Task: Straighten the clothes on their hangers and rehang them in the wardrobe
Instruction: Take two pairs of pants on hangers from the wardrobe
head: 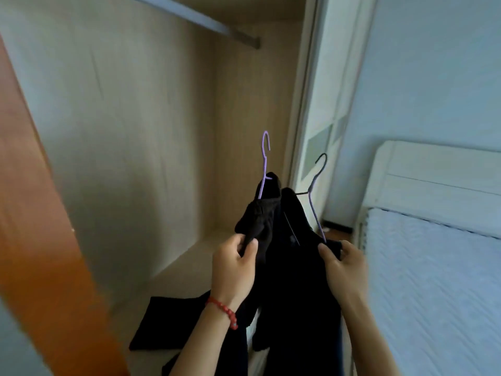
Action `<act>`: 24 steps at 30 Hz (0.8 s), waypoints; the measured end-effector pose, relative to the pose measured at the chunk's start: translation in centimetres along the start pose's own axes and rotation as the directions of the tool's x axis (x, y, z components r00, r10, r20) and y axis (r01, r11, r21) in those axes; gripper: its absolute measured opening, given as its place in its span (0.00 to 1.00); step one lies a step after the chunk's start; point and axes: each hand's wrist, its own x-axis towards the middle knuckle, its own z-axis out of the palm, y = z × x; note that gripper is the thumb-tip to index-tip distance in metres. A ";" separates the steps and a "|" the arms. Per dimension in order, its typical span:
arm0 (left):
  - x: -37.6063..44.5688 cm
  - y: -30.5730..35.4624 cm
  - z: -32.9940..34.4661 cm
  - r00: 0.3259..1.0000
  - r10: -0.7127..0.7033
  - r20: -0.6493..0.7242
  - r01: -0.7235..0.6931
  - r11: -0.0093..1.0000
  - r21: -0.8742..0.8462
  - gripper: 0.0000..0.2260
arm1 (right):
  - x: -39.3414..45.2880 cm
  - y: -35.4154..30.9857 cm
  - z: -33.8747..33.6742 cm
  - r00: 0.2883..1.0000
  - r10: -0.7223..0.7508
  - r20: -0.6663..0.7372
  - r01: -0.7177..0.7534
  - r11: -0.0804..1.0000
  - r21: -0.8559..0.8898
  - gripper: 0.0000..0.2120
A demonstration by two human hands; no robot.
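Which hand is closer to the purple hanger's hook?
Left. The left hand pinches dark cloth just below and left of the purple hanger; the right hand grips the garment farther right, under the dark hanger.

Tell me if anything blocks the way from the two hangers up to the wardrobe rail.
Nothing visible does. The purple hanger and the dark hanger, held low with the black clothes by the left hand and right hand, have open space above them up to the bare rail.

Both hands, left hand (pixel 235 263) and right hand (pixel 342 267), pinch black clothes (pixel 292 256), seemingly on two hangers (pixel 264 164).
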 end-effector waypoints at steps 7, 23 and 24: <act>-2.6 -0.7 1.5 0.992 -0.015 0.126 0.029 0.993 -0.110 0.13 | -2.4 1.2 -4.0 0.994 -0.007 -0.106 0.005 1.000 -0.022 0.05; -14.2 2.9 -2.7 0.849 0.144 0.509 0.001 0.962 -0.274 0.12 | -23.1 -1.0 -13.6 0.832 0.057 -0.552 -0.168 0.974 -0.154 0.10; -15.2 3.8 -2.6 0.832 0.162 0.530 -0.002 0.957 -0.290 0.13 | -24.5 -1.3 -14.8 0.818 0.060 -0.573 -0.179 0.972 -0.154 0.10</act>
